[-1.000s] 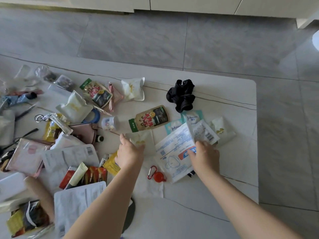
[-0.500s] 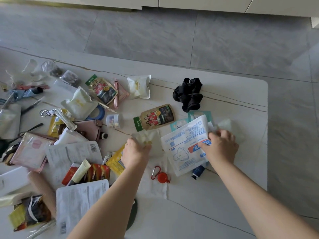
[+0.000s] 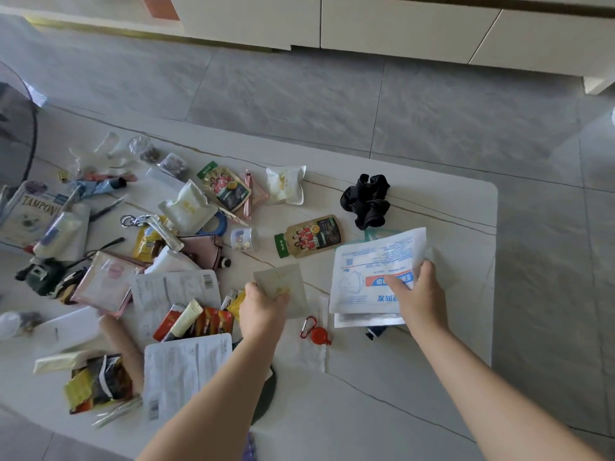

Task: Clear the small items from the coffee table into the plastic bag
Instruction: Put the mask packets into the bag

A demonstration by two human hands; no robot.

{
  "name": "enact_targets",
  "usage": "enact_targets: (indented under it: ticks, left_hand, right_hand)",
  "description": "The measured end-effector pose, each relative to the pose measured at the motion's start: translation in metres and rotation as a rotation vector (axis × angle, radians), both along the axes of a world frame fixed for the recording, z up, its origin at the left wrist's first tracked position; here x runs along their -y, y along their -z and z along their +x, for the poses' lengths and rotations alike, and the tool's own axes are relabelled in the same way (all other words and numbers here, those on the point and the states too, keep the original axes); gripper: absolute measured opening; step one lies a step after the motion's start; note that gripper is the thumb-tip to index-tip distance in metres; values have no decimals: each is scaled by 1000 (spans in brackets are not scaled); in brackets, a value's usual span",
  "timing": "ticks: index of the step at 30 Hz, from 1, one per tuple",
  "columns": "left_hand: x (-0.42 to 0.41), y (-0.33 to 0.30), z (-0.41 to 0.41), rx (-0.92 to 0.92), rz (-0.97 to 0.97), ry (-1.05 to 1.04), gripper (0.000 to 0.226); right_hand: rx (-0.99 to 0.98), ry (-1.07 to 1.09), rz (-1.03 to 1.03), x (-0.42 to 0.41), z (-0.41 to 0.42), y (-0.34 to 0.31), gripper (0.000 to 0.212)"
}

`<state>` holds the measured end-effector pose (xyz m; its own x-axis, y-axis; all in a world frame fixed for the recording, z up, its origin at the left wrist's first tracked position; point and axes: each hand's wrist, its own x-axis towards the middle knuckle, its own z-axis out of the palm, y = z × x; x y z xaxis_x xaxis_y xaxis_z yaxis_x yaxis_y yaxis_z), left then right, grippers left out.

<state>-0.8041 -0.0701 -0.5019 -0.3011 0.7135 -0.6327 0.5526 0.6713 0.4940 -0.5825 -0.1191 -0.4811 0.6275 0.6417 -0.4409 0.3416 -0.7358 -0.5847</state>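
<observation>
Landmark: the black scrunchie (image 3: 366,200), a soft ruffled ring of dark cloth, lies toward the far right corner of the tabletop (image 3: 432,367).
Tabletop: pale stone-look slab, smooth, with thin brown veins and a rounded corner just right of the scrunchie.
Mask packet (image 3: 372,271): flat white plastic pouch with blue print and a red band, glossy and slightly bowed, just on the near side of the scrunchie; more flat packets are stacked beneath it.
Drink pouch (image 3: 307,240): gold and dark foil, shaped like a bottle with a green cap, lying flat just left of and nearer than the scrunchie.
Pillow sachet (image 3: 285,184): puffy white wrapper with crimped ends, left of the scrunchie.
Small packet (image 3: 283,287): flat, dull beige square, left of the mask packet and nearer than the drink pouch.
Red reel clip (image 3: 316,331): round red plastic disc on a small carabiner, well to the near side of the scrunchie.
Clutter: far left of the scrunchie, a dense litter of foil sachets, tubes, paper sheets and a pink pouch covers the tabletop.
Room: grey marbled floor tiles (image 3: 299,94) beyond the scrunchie, then cream cabinets (image 3: 399,24) along the wall.
Left hand (image 3: 263,306): fingers curled, pinching the near edge of the small packet.
Right hand (image 3: 417,294): fingers curled over the right edge of the mask packet, thumb on its printed face, gripping it.
</observation>
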Motion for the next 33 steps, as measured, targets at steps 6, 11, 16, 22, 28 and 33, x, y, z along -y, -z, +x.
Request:
enact_targets:
  ticks: [6, 11, 16, 22, 28, 33]
  left_hand:
    - [40, -85, -27, 195, -9, -208, 40]
    - [92, -175, -63, 370, 10, -446, 42]
    - [148, -242, -114, 512, 19, -695, 37]
    - [214, -301, -188, 555, 120, -888, 16]
    - [283, -341, -282, 509, 247, -1136, 15]
    - [350, -359, -365, 527, 354, -1292, 21]
  right_hand:
    - [-116, 17, 41, 15, -18, -70, 20]
    - [-198, -28, 45, 40, -60, -149, 24]
    - [-304, -90, 9, 68, -123, -208, 23]
    - [-381, -283, -54, 94, -218, -263, 27]
    - [-586, -414, -84, 119, -328, -298, 24]
    - [-623, -630, -52, 152, -429, -322, 23]
